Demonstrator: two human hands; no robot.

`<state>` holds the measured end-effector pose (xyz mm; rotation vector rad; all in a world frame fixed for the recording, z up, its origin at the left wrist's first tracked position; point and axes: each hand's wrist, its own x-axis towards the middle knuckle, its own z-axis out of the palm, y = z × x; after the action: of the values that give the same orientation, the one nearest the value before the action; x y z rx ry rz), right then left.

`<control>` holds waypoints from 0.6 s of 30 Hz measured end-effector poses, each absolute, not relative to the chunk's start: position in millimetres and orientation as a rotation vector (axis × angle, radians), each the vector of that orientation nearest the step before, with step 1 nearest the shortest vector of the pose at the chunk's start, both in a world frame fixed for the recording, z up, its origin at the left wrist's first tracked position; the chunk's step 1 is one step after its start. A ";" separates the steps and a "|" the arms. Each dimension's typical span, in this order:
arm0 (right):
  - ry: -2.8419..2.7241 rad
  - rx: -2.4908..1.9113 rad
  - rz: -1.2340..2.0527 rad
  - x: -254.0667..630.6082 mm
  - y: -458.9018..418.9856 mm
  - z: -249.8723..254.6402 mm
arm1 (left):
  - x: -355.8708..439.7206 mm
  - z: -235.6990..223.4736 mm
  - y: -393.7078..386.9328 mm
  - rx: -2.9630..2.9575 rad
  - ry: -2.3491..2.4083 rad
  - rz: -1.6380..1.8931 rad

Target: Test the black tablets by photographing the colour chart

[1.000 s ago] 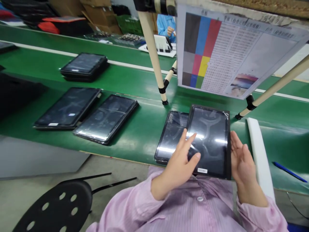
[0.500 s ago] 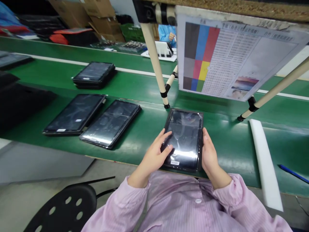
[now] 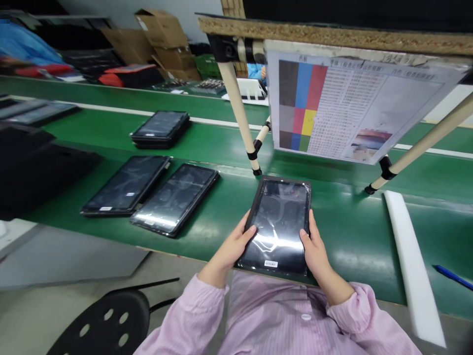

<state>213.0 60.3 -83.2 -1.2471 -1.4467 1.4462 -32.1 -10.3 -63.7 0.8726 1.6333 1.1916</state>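
A black tablet with clear film over its screen and a small white label at its near end is in front of my body, at the table's front edge. My left hand grips its left edge, thumb on top and fingers hidden along the side. On the opposite edge, my right hand holds it the same way, its thumb resting on the screen border. To the left lie a film-covered tablet and a stack of tablets with white labels.
A stand with a pale tube leg carries a printed colour chart. Further back sits another tablet stack. On the right are a white foam strip and a blue pen. A black chair stands lower left.
My left hand has moved from lying over the screen to gripping the left edge. My right thumb has come onto the screen's border. The camera view has shifted slightly.
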 end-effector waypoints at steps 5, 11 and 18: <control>-1.319 -1.218 1.515 210.0 54.8 -85.4 | -21.6 -65.9 -14.8 0.699 1.518 1.269; -1.152 -1.197 1.577 215.0 46.5 -83.9 | -10.1 -59.1 -23.1 0.493 1.379 1.361; -0.751 -1.216 1.819 231.0 57.7 -61.0 | 13.2 -39.2 -21.6 0.296 1.301 1.410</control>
<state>231.0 57.7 -61.0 -1.2158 -0.7512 1.8185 13.2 -21.6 -39.2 0.2963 1.3014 1.4095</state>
